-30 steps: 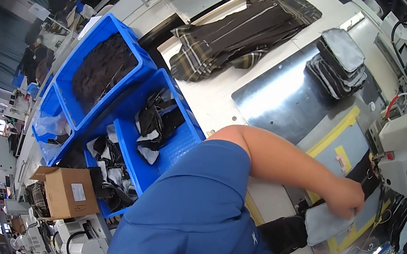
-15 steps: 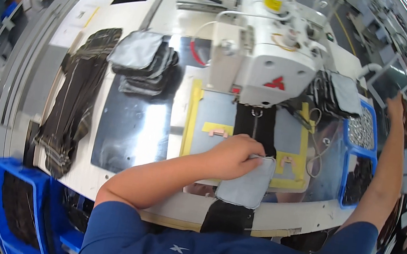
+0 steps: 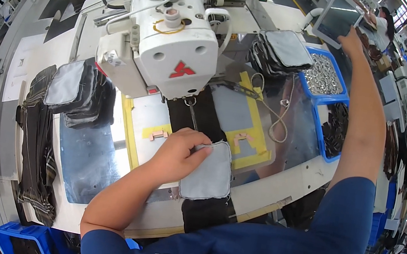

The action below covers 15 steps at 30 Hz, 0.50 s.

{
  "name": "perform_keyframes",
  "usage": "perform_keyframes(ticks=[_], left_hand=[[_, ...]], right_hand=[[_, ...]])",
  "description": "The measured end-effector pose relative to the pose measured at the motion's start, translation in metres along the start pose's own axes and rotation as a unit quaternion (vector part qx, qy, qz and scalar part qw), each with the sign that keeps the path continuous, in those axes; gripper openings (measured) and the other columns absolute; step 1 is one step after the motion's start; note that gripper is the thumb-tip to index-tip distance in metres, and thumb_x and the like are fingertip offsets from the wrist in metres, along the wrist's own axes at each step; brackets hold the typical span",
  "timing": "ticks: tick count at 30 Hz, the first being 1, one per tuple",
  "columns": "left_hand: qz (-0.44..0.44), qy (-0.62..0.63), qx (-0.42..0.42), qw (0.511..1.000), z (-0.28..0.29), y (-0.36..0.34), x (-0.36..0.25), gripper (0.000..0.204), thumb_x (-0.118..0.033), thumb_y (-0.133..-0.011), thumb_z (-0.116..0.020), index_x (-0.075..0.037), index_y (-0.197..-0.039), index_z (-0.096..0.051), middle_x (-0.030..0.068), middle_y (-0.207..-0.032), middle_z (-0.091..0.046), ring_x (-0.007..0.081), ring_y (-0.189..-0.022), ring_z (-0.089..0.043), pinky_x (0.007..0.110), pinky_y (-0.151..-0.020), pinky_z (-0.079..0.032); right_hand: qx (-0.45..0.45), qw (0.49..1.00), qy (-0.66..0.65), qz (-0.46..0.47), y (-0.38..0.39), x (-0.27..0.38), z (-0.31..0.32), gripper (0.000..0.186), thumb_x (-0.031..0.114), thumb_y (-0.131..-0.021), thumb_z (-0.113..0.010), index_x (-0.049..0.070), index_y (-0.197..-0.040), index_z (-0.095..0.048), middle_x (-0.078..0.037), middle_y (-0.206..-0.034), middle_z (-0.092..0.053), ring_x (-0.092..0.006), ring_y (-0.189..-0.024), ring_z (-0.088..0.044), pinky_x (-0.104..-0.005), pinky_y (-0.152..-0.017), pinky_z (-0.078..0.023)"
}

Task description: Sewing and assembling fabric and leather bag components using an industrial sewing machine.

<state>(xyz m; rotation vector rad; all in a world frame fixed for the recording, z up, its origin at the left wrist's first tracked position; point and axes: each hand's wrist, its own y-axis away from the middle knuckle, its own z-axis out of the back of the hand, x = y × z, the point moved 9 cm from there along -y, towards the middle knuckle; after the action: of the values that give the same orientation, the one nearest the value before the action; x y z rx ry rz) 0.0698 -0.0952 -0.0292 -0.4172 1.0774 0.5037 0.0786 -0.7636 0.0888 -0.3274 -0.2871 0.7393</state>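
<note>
My left hand (image 3: 180,154) is closed on the top left edge of a light grey fabric panel (image 3: 210,174), thumb on top and fingers curled. Under the panel runs a strip of black fabric (image 3: 203,113), with a metal ring and a narrow band near its far end. That end lies beneath the head of a white industrial sewing machine (image 3: 174,62). Far to the right, my outstretched right hand (image 3: 351,43) is at the edge of a tilted control screen (image 3: 338,17). Its thumb and a finger look apart, and nothing shows in it.
Stacks of grey-backed dark fabric pieces (image 3: 65,83) (image 3: 285,49) lie left and right of the machine. Dark plaid fabric (image 3: 35,152) rests at the far left. Blue trays hold metal fittings (image 3: 324,75) and dark pieces (image 3: 334,131). A looped cord (image 3: 280,132) lies beside the yellow-taped plate (image 3: 257,161).
The view has turned to the right, so the machine and table appear shifted left and tilted. My left hand keeps its grip on the grey panel; my right hand remains by the screen.
</note>
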Motion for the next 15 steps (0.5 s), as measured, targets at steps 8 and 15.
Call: perform_keyframes(ticks=[8, 15], left_hand=[[0.003, 0.004, 0.003, 1.0, -0.001, 0.0, 0.002, 0.015, -0.012, -0.094, -0.07, 0.001, -0.101, -0.071, 0.015, -0.088, -0.069, 0.0315, -0.085, -0.063, 0.041, -0.074, -0.051], [-0.016, -0.007, -0.015, 1.0, -0.001, -0.001, 0.003, 0.012, -0.009, -0.092, -0.072, 0.001, -0.099, -0.072, 0.0164, -0.089, -0.069, 0.0312, -0.086, -0.064, 0.039, -0.075, -0.051]], right_hand=[[-0.011, 1.0, 0.012, -0.024, 0.007, 0.009, 0.009, 0.097, 0.033, -0.079, -0.07, -0.003, -0.159, -0.03, -0.034, -0.14, -0.059, -0.0451, -0.126, -0.062, -0.047, -0.109, -0.048], [-0.019, 0.998, 0.0, -0.058, 0.031, 0.023, 0.021, 0.09, 0.029, -0.082, -0.069, 0.001, -0.159, -0.031, -0.033, -0.128, -0.066, -0.0446, -0.122, -0.065, -0.0483, -0.105, -0.053]])
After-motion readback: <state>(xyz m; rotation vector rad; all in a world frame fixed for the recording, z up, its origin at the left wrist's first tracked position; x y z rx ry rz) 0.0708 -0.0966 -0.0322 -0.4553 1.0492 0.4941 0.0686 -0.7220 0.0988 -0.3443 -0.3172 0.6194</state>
